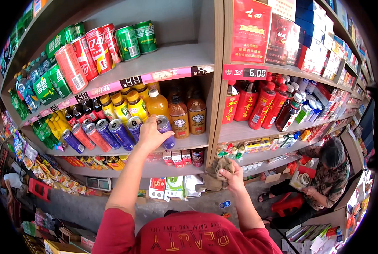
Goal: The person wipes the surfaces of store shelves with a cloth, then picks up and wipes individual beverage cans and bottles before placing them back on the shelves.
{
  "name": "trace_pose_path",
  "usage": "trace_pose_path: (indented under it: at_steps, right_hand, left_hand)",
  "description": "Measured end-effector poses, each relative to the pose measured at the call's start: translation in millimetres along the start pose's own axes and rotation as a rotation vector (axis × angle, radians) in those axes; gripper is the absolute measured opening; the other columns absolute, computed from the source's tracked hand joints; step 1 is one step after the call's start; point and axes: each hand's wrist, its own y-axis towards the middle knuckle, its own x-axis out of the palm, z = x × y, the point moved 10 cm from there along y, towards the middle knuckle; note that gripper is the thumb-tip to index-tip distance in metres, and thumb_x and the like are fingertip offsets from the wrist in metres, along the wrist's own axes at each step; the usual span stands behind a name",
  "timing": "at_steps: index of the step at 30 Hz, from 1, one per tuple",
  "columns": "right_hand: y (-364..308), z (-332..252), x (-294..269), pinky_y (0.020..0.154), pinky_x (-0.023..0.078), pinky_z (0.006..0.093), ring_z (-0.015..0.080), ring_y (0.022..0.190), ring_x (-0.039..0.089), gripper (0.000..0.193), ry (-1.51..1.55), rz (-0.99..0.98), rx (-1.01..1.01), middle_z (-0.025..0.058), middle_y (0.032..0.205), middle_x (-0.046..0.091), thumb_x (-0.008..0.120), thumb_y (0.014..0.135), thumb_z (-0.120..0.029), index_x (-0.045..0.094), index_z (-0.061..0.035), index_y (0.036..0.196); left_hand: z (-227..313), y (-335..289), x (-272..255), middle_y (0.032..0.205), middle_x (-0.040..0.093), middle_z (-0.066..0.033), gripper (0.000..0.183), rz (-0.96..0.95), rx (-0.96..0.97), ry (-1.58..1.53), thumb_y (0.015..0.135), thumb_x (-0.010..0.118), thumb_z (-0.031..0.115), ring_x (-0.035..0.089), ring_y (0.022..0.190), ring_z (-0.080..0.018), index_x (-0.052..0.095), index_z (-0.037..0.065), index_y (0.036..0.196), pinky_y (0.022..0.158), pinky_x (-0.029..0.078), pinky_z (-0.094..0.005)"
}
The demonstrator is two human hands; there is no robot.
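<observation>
My left hand (151,135) reaches into the drink shelf and grips a purple can (166,130) at the right end of the front row. The thumb lies across the can's front and the fingers are at its left side and top. Just behind it stand a bottle of orange drink (157,103) and a brown bottle with a pale label (179,118). To the left are more purple cans (119,134) and pink cans (98,139). A crumpled brown cloth (214,180) hangs from my closed right hand (233,174), in front of the lower shelf.
Above is a shelf (172,63) with green and red cans. An upright divider (217,80) separates it from red bottles (268,103) and cigarette boxes (251,31). At the lower right another person (326,173) sits holding a roll-like thing. Snack packets (49,167) line the left side.
</observation>
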Motion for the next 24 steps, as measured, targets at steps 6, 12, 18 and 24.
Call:
trace_pose_path:
  at_steps: [6, 12, 18, 24]
  right_hand:
    - [-7, -27, -19, 0.075, 0.051, 0.0296, 0.0142, 0.085, 0.06, 0.042, -0.062, 0.06, -0.081, 0.0067, 0.096, 0.063, 0.067, 0.072, 0.007, 0.055, -0.0001, 0.112]
    - [-3, -60, -43, 0.077, 0.05, 0.0295, 0.0153, 0.085, 0.061, 0.043, -0.058, 0.118, -0.216, 0.0068, 0.094, 0.063, 0.062, 0.07, 0.011, 0.055, 0.0011, 0.111]
    - [-17, -114, -69, 0.08, 0.049, 0.0307, 0.0174, 0.089, 0.059, 0.044, -0.03, 0.205, -0.359, 0.0079, 0.1, 0.06, 0.059, 0.071, 0.009, 0.052, 0.0023, 0.114]
    - [-20, -126, -68, 0.078, 0.049, 0.0299, 0.0162, 0.086, 0.058, 0.043, 0.004, 0.188, -0.402, 0.0067, 0.097, 0.06, 0.064, 0.071, 0.005, 0.053, 0.003, 0.112]
  left_hand:
    - [10, 3, -2, 0.106, 0.053, -0.0336, 0.098, -0.023, 0.027, 0.205, 0.06, 0.076, 0.051, 0.056, 0.098, -0.041, 0.039, -0.019, 0.118, 0.086, 0.046, -0.0396]
    - [10, -5, -16, 0.114, 0.049, -0.0361, 0.107, 0.048, 0.082, 0.238, 0.056, 0.076, 0.055, 0.053, 0.106, -0.0413, 0.036, -0.021, 0.12, 0.091, 0.042, -0.0411]
    - [108, -46, -146, 0.071, 0.059, -0.0094, 0.03, 0.391, 0.577, 0.136, 0.069, 0.075, 0.026, 0.058, 0.055, -0.0238, 0.063, 0.002, 0.082, 0.052, 0.047, -0.0331]
    - [105, 88, -262, 0.087, 0.055, -0.0178, 0.03, 0.436, 0.381, 0.368, 0.081, 0.062, 0.027, 0.06, 0.077, -0.0331, 0.06, -0.001, 0.092, 0.064, 0.046, -0.0405]
